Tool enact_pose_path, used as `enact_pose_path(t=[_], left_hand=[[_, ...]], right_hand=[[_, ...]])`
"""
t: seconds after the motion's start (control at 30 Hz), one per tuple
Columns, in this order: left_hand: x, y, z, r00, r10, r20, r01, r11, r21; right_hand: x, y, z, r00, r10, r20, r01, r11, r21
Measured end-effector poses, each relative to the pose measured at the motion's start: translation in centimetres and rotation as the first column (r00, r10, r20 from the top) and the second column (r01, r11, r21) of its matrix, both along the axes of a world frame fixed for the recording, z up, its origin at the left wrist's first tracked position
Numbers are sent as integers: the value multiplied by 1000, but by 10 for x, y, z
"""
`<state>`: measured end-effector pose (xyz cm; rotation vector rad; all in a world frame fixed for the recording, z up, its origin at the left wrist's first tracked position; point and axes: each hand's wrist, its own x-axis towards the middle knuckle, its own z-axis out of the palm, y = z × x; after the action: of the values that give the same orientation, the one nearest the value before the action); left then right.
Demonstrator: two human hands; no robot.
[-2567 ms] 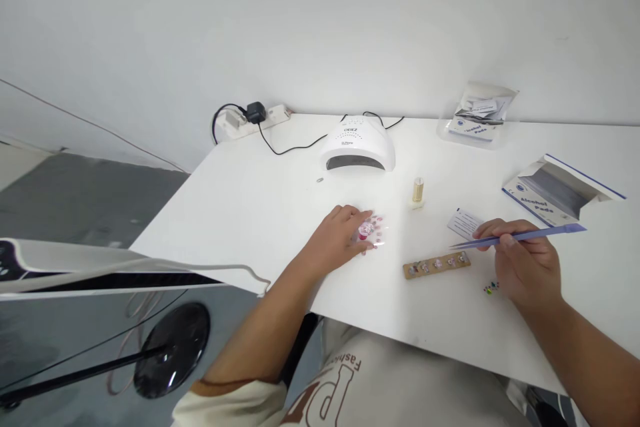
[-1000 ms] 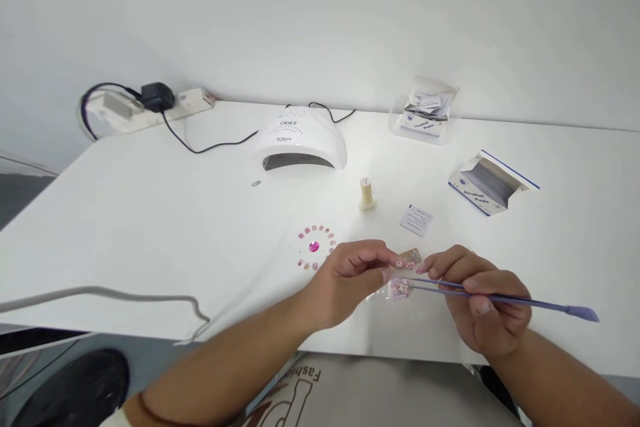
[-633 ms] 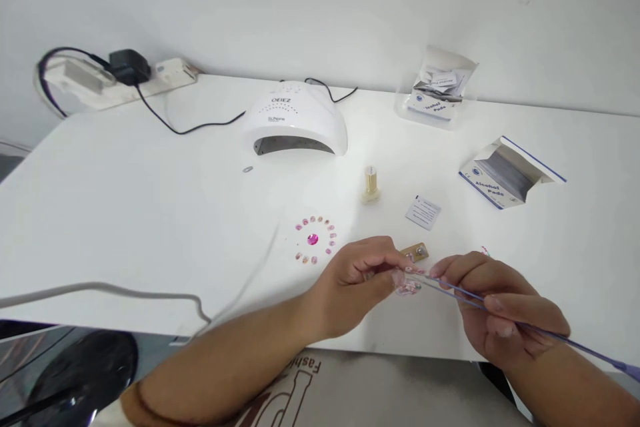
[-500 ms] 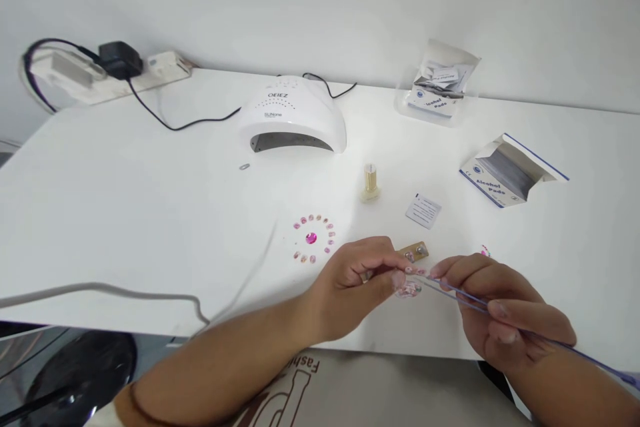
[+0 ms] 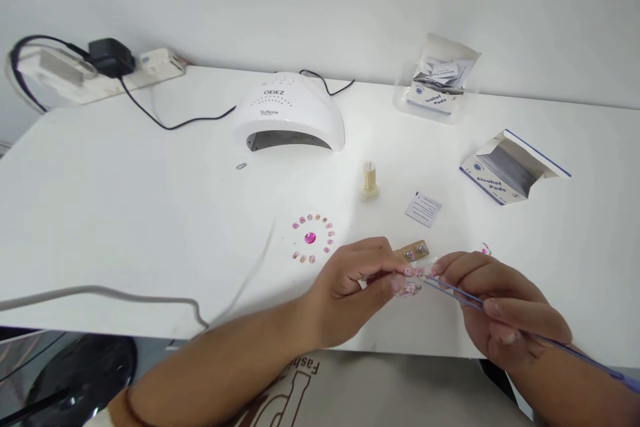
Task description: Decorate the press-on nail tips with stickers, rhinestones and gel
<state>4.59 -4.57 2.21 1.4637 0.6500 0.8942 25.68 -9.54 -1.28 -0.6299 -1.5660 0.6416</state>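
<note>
My left hand is closed in a pinch between thumb and forefinger on a small clear strip with pink decorated pieces. In my right hand is a pair of slim blue tweezers, whose tips reach the right end of that strip. My right fingertips come close to the same end; whether they touch it I cannot tell. Just below my left thumb shows a shiny cluster of pink and silver pieces. Behind the left fingertips lies a tan block with silvery pieces on it, partly covered by the hand.
Small pink nail pieces ring a magenta gem to the left. Further back stand a white nail lamp, a gold-capped bottle, a sachet, an alcohol pads box and a bag. A grey cable crosses the left front.
The view has shifted very slightly. Both hands stay nearly in place, with the tweezers still at the strip; the strip's pink pieces show a little more clearly.
</note>
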Motion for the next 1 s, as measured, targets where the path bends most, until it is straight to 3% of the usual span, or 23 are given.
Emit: enact_pose_path(t=[0.13,0.4,0.7,1.0], left_hand=[[-1,0,0,999,-7,31,7,1000,17],[-2,0,-3,999,-32,34,29,997,74],[-2,-2,-6,996,-48,77,48,999,-4],[-2,-4,-8,999,-30,45,31,999,-23]], right_hand=[[2,3,5,998,64,21,-64,998,-18],[-7,13,20,977,164,-134,-169,985,-31],[5,9,6,970,244,-23,-243,969,41],[6,10,6,978,205,24,-207,974,92]])
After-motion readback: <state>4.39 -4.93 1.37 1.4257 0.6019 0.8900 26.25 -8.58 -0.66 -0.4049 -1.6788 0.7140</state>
